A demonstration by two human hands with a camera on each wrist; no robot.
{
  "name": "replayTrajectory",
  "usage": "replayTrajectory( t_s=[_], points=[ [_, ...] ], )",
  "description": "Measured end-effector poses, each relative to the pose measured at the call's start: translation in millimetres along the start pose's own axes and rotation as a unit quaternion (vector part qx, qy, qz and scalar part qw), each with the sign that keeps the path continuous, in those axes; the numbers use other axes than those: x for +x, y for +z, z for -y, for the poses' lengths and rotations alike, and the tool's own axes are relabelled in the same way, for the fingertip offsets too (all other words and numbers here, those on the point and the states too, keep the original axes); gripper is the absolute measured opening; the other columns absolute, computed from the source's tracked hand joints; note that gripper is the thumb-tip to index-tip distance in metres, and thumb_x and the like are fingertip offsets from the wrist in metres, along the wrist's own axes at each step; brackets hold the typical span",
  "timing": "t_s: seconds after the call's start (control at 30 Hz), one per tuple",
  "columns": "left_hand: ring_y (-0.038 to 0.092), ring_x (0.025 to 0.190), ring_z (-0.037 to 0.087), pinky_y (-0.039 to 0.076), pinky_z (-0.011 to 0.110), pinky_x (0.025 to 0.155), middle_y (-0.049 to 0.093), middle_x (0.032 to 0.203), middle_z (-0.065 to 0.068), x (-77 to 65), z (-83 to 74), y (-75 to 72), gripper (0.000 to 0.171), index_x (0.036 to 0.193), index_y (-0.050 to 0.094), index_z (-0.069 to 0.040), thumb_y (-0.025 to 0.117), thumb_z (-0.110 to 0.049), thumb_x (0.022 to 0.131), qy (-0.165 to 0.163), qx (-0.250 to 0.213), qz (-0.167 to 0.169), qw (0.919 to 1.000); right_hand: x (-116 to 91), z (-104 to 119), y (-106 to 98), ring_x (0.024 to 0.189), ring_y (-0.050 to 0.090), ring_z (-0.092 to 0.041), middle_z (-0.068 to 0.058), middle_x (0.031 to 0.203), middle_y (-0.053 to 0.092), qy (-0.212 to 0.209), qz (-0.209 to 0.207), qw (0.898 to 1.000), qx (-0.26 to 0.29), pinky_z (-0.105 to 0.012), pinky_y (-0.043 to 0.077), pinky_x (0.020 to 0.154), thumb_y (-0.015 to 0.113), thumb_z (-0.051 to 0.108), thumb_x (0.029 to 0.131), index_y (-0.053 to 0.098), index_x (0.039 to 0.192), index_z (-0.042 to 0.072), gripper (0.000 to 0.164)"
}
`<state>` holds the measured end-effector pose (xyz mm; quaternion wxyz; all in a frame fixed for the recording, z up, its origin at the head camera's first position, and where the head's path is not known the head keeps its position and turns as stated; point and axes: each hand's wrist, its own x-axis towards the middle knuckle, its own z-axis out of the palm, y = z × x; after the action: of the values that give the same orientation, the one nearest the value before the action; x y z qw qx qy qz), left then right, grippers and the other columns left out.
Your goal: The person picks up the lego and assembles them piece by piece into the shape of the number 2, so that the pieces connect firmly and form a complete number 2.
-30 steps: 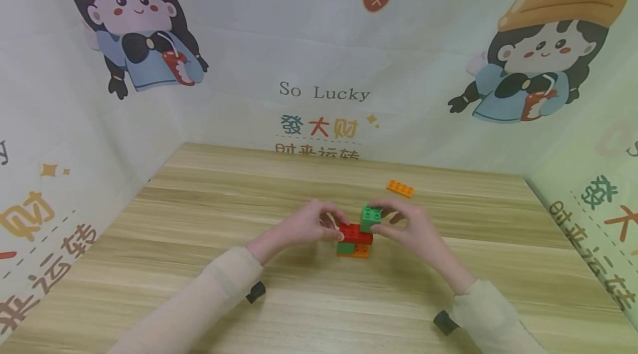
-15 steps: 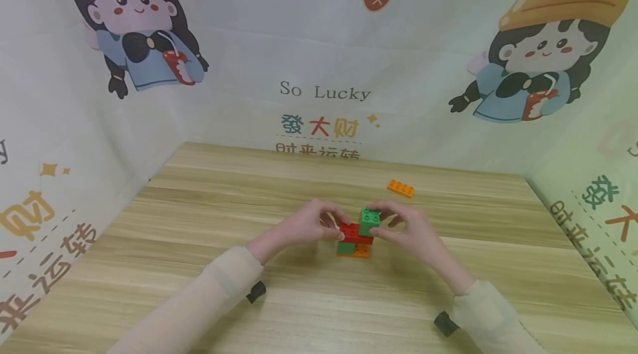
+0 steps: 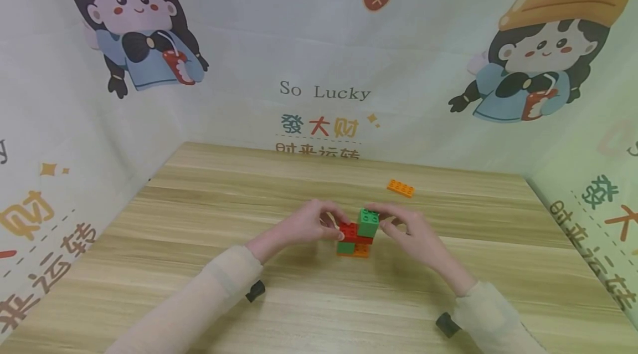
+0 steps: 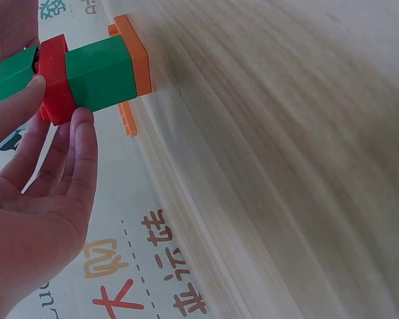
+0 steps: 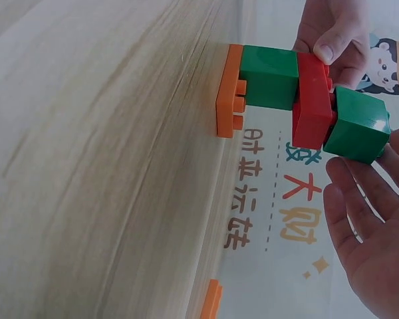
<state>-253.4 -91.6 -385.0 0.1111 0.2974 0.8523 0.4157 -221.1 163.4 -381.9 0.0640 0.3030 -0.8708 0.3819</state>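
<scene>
A small toy-brick stack stands mid-table. Its base is an orange building plate point(image 3: 361, 254), with a lower green brick point(image 5: 269, 77) on one end. Across that lies a red brick point(image 5: 312, 100), which overhangs the plate's bare studs. My left hand point(image 3: 309, 224) pinches the red brick's left end between thumb and fingers. An upper green brick point(image 5: 357, 125) sits on the red brick's right end, slightly tilted, with a narrow gap showing between them. My right hand point(image 3: 413, 230) touches that brick with its fingertips at the far side; its thumb stands off the near face.
A second orange plate point(image 3: 400, 188) lies loose farther back on the wooden table point(image 3: 199, 204). Printed cloth point(image 3: 319, 38) hangs along the table's back and sides. Black wrist-camera pieces point(image 3: 447, 324) protrude beneath both sleeves.
The upper green brick has come down and slightly left onto the red brick. My right thumb has drawn back from it. My left hand has kept its place.
</scene>
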Motion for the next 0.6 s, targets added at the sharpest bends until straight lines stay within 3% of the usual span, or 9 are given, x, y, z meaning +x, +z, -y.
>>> replayTrajectory(
  t_s=[0.6],
  points=[
    [0.064,0.083,0.009,0.056,0.024,0.083,0.072,0.109,0.008,-0.3,-1.2,-0.5,0.025,0.109,0.072,-0.006,0.075,-0.008,0.084,0.002,0.007,0.0,1.0,0.1,-0.7,-0.5,0.103,0.064,-0.015,-0.005,0.129,0.068,-0.014,0.005,1.0,0.001,-0.027,0.055,0.084,0.056,0.01,0.099,0.063,0.131,0.015,0.034]
  ],
)
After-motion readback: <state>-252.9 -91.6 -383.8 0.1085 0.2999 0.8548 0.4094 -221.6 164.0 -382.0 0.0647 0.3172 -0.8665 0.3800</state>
